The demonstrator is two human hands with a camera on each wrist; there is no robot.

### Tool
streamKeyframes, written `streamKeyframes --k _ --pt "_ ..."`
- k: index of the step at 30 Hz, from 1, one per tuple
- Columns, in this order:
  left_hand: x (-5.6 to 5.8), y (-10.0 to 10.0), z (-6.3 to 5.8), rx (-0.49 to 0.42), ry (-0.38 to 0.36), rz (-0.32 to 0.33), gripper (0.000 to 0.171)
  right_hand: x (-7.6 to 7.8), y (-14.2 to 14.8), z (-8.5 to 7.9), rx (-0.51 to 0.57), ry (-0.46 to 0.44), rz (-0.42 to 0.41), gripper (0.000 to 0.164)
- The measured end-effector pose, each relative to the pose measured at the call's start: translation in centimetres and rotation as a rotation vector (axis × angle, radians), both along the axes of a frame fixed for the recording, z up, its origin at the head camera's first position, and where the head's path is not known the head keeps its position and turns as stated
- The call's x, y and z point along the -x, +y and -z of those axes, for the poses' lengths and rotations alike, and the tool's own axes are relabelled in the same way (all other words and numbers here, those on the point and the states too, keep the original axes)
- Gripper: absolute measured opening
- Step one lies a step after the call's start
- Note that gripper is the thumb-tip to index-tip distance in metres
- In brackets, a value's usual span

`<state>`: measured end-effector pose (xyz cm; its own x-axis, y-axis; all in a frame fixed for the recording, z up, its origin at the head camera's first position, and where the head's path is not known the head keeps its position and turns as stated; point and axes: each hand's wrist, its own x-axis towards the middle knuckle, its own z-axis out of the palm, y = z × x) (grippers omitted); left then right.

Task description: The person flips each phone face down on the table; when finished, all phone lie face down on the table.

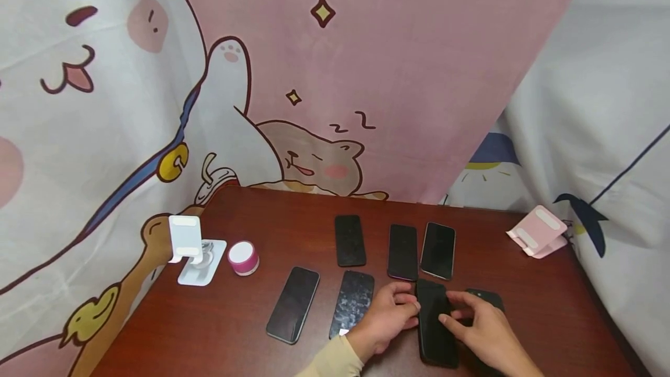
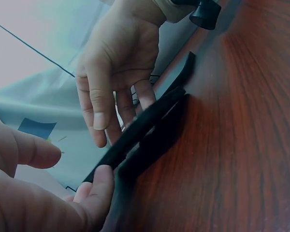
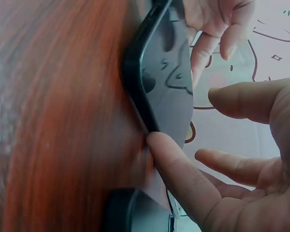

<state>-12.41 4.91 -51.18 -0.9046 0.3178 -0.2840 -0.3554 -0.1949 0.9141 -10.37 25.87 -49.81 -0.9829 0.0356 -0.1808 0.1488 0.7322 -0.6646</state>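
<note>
A black phone (image 1: 437,324), its screen dark, lies between my two hands at the lower right of the head view. My left hand (image 1: 386,314) is at its left side, with fingertips touching that edge; in the left wrist view, my left thumb (image 2: 38,150) stands apart from the phone. On the other side, my right hand (image 1: 484,327) has a finger (image 3: 171,164) against the right edge, while its thumb is held off the screen. Another dark phone (image 1: 489,297) is partly hidden behind my right hand. Under my left wrist is a phone with a mottled screen (image 1: 353,301).
Behind the hands lie three dark phones, at left (image 1: 349,240), middle (image 1: 402,252) and right (image 1: 438,251). Another phone (image 1: 293,305) lies left. A white stand (image 1: 201,272) and a pink-white round tub (image 1: 243,258) are far left; a pink stand (image 1: 539,228) is back right.
</note>
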Motion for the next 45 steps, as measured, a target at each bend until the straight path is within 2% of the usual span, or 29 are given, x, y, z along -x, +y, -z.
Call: streamKeyframes --k 6,13,18,23,31,40,43,45 --pt "0.2 0.0 0.3 -0.048 0.001 0.011 0.040 -0.1 -0.6 0.0 -0.012 0.019 -0.026 0.055" --pt "0.0 -0.1 0.3 -0.117 0.009 0.067 0.040 -0.4 -1.3 0.0 0.128 -0.063 0.011 0.057" --pt "-0.1 -0.3 0.2 -0.169 -0.019 0.146 0.048 -0.6 -1.4 -0.5 0.190 -0.087 0.007 0.059" --pt "-0.2 -0.3 0.2 -0.218 -0.040 0.236 0.056 -0.8 -1.6 -0.9 0.204 -0.064 0.000 0.055" --pt "-0.3 -0.2 0.5 -0.159 0.018 0.338 0.065 -0.9 -1.5 -1.3 0.185 -0.017 -0.032 0.056" --pt "-0.5 -0.1 0.2 -0.039 0.052 0.341 0.063 -0.8 -1.1 -1.4 0.186 0.015 -0.031 0.046" --pt "-0.6 -0.1 0.2 -0.031 0.028 0.314 0.057 -0.8 -0.9 -1.6 0.153 0.022 -0.027 0.043" --pt "-0.6 -0.1 0.4 -0.044 -0.008 0.267 0.052 -0.8 -0.8 -1.9 0.138 0.030 -0.024 0.043"
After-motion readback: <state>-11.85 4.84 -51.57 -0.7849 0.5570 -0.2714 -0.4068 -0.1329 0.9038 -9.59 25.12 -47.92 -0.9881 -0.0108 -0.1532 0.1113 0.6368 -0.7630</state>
